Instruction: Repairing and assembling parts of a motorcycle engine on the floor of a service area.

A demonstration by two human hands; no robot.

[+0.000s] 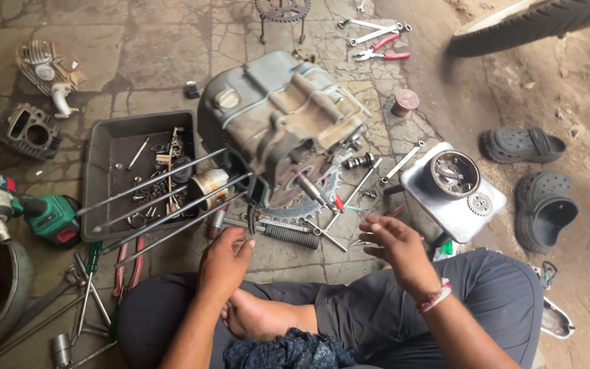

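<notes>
I sit cross-legged on a cracked stone floor with a motorcycle engine crankcase lying on its side directly ahead of me. Four long studs project from it toward my left, passing over the edge of a dark plastic parts tray that holds loose bolts and small fittings.

My left hand is low, just beside my knee, fingers curled together at a small dark part near the stud ends; I cannot tell whether it is actually pinched. My right hand hovers above the floor, fingers loosely spread, holding nothing, nearest a black coil spring and a toothed sprocket under the crankcase.

To my right, a flywheel rotor rests on a pale metal tray. A green power tool lies at far left, near a finned cylinder. Red-handled pliers and spanners lie beyond the crankcase. Two dark clogs sit well apart at right.
</notes>
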